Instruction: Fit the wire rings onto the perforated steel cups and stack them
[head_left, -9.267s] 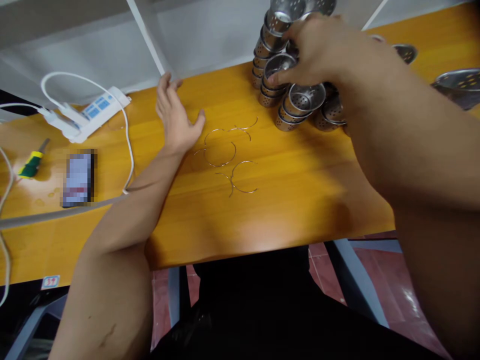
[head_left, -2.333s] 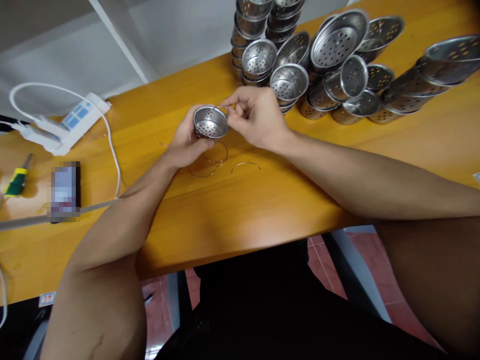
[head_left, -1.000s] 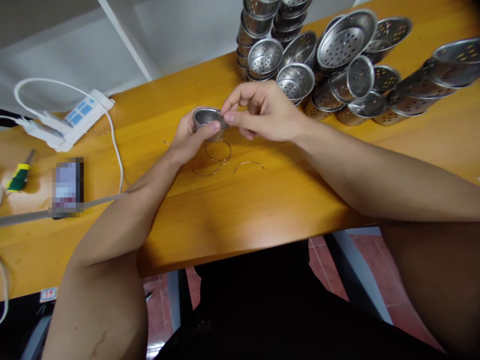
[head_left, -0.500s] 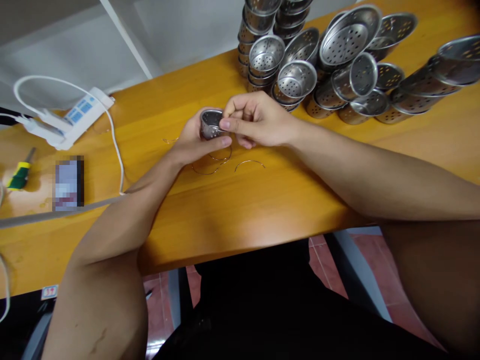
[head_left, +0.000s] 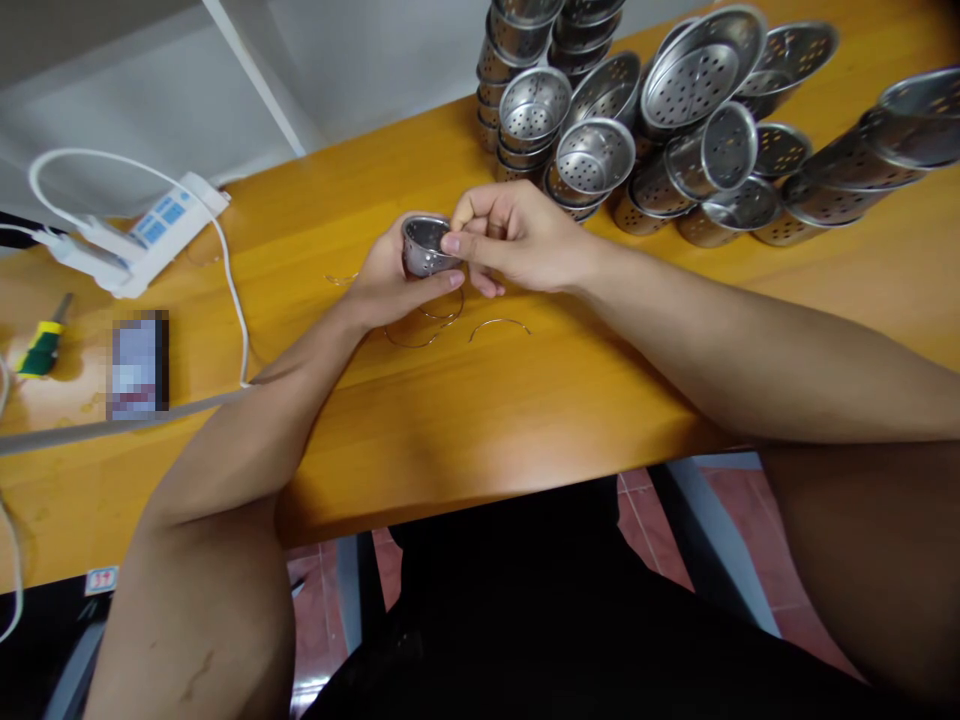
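The left hand (head_left: 390, 280) cups a small perforated steel cup (head_left: 424, 246) in its grip; the right hand (head_left: 517, 240) pinches its rim, above thin wire rings (head_left: 435, 325) on the yellow wooden desk (head_left: 487, 400).

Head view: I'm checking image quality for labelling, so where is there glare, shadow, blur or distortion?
Head view: the steel cups throw bright glints; the arms cast soft shadows on the table; the phone is pixelated; the table edge bows with lens distortion; the cup between the left hand and right hand is fairly sharp; the frame's lower part is dark.
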